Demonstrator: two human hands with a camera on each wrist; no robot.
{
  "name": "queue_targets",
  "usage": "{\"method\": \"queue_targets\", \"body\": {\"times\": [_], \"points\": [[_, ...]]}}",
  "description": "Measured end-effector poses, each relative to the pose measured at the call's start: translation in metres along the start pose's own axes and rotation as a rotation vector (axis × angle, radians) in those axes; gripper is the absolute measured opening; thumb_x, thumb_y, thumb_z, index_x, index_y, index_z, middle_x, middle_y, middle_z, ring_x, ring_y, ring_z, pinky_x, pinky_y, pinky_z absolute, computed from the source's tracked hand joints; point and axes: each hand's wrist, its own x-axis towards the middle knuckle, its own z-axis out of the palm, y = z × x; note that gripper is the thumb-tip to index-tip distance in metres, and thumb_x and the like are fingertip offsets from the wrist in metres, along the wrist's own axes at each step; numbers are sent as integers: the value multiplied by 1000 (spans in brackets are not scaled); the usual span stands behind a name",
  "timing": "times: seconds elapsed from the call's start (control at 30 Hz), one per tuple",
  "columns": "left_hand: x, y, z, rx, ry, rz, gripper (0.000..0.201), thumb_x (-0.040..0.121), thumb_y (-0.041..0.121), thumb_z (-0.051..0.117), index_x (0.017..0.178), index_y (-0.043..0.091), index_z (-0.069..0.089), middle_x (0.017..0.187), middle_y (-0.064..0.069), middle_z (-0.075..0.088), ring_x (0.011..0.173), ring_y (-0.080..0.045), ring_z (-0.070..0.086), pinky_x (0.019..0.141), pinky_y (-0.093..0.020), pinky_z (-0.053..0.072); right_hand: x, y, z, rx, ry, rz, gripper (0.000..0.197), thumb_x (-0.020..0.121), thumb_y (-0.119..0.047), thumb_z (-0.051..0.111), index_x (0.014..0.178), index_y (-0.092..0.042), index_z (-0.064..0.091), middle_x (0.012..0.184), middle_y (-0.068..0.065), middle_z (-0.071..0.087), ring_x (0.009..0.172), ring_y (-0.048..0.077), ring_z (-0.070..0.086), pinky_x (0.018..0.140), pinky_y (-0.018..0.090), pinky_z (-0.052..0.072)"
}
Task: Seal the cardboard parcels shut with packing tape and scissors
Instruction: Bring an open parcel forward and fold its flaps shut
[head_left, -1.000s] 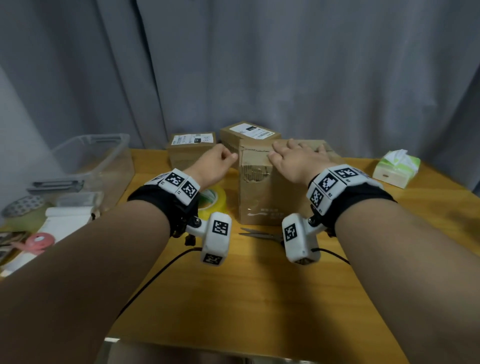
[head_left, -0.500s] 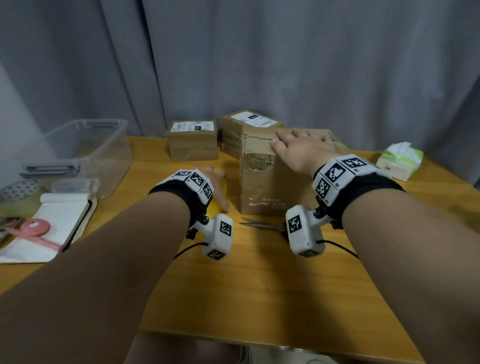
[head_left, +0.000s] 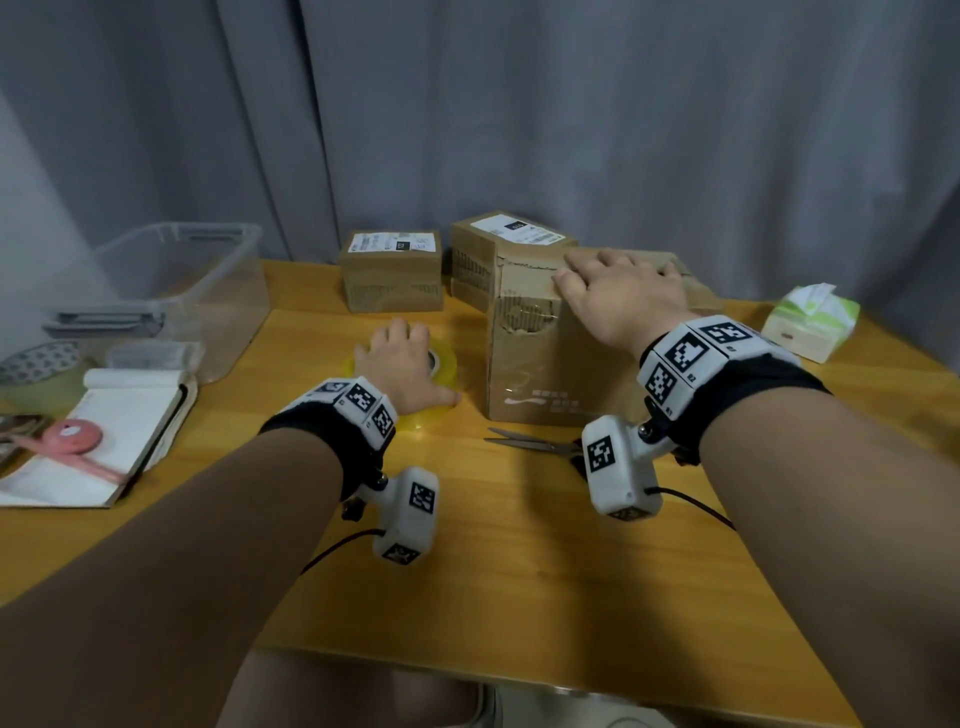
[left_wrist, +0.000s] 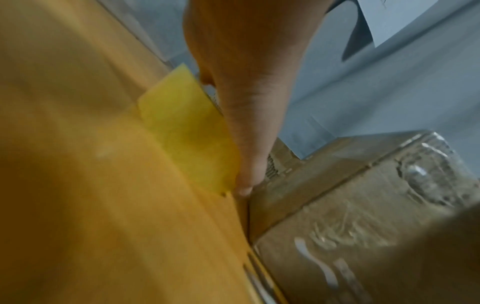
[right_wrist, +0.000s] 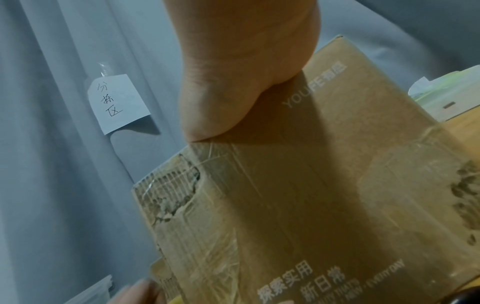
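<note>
A tall worn cardboard parcel (head_left: 540, 374) stands mid-table, its flaps folded down. My right hand (head_left: 618, 296) lies flat on its top and presses the flaps; the right wrist view shows the palm (right_wrist: 233, 82) on the parcel's (right_wrist: 311, 205) upper edge. To the parcel's left lies a yellow tape roll (head_left: 444, 364), flat on the table. My left hand (head_left: 402, 358) covers it, fingers over the top and thumb (left_wrist: 249, 123) down the side of the tape roll (left_wrist: 187, 127). Scissors (head_left: 530, 443) lie shut on the table in front of the parcel, untouched.
Two smaller labelled parcels (head_left: 392, 270) (head_left: 498, 244) stand behind, against a grey curtain. A clear plastic bin (head_left: 171, 291) and a notebook (head_left: 104, 431) with a pink item sit at the left. A tissue pack (head_left: 810, 319) is far right. The wooden table (head_left: 519, 571) stretches toward me.
My left hand left the parcel's top, dropped to the left and now holds the tape roll. My right hand stayed pressing on the parcel.
</note>
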Motion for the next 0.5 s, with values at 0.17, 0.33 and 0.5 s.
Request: {"method": "queue_targets", "body": {"times": [0.17,0.33,0.5], "points": [[-4,4,-7,-93,-43,76,46,91,53,50,89,8,57,100,-16,60,98,-28,57,79,-36,46,-3,0,0,-3,27,-14,56,98,-53,15,149,-32,27,156,5,27,142,27,26,116,56,11],[-9,-9,-68,-621,242,0,44,96,42,47,79,3,57,90,-22,63,89,-36,60,68,-31,40,-5,-1,-8,86,39,-69,57,98,-57,22,143,-27,38,152,5,36,141,25,28,115,53,5],[-15,11,-131,-1065,460,139,28,94,37,54,95,9,52,81,-4,58,75,-21,57,62,-23,45,1,-39,-39,605,145,-291,57,92,-51,53,135,-14,51,139,2,51,130,18,45,111,33,30]]}}
